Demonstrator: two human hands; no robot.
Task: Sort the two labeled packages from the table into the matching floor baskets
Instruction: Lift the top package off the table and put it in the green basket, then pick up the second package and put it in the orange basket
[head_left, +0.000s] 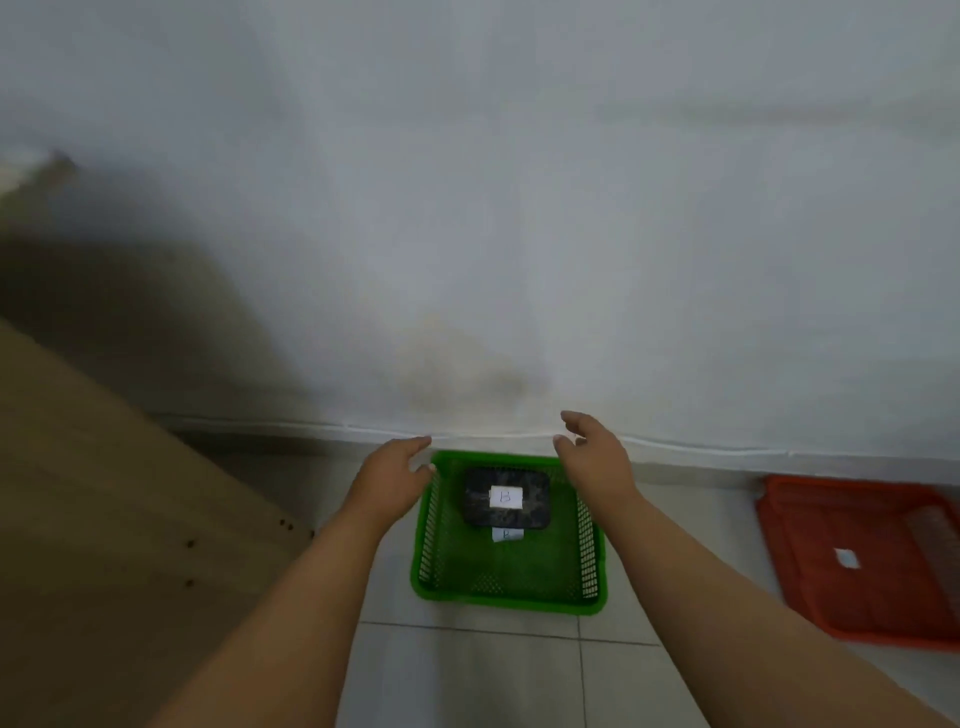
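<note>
A green mesh basket (519, 597) sits on the floor against the wall. Inside it, toward the far end, lies a black package (478, 501) with a white label reading B. A small white tag (506, 534) lies on the basket floor just in front of the package. My left hand (387, 470) hovers at the basket's far left corner, fingers apart, holding nothing. Over the far right rim, my right hand (592, 452) is also spread and holds nothing. An orange basket (810, 571) with a white tag inside stands on the floor at the right.
A brown table surface (104, 519) fills the lower left, close to the green basket. A pale wall (519, 208) rises straight behind both baskets. Light floor tiles (467, 675) run between the baskets and toward me.
</note>
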